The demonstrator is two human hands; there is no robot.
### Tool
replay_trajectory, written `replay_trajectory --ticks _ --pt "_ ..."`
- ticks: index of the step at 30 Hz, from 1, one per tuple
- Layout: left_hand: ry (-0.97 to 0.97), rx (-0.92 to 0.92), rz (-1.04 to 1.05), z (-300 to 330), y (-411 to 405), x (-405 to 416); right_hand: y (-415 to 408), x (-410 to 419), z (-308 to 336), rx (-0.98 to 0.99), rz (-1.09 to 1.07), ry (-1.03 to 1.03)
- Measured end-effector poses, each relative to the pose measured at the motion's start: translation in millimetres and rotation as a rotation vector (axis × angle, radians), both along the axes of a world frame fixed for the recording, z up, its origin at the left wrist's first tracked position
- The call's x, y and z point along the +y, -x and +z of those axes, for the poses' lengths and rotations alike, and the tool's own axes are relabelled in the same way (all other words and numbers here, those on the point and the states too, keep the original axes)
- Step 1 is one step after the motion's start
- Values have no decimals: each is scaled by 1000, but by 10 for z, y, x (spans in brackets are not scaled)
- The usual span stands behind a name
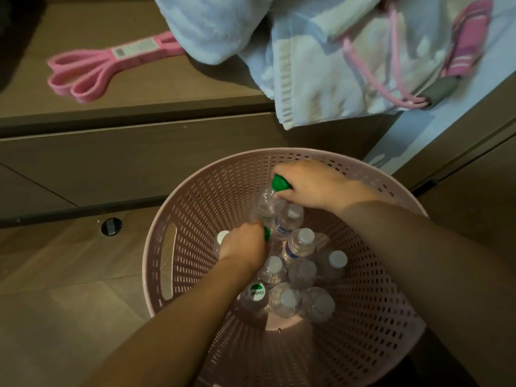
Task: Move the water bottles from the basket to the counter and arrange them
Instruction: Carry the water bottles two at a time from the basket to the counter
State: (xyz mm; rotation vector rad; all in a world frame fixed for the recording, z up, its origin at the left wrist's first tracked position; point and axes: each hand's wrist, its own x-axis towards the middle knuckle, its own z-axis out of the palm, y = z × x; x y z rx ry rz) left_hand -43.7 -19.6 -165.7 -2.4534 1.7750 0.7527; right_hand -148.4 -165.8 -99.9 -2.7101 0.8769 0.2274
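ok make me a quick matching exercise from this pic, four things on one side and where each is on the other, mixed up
Things:
1. right hand
2. left hand
3. pink resistance band
4. pink laundry basket

Places:
A. flat on the brown counter
B. on the floor, holding the water bottles
C. gripping the raised green-capped bottle
D. low in the basket, on another green cap

Pairs: 1-C, 2-D, 3-A, 4-B

a home bedroom: fluffy blanket [223, 29] on a wooden dresser [139, 152], pink laundry basket [201, 196]
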Motion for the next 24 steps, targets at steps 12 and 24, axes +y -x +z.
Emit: replay_trajectory --ticks 12,24 --pt "116 156 231 2241 30 -28 463 250 2243 -80 -144 -37" --pt "310 180 204 5963 193 235 967 787 5640 -112 -309 -164"
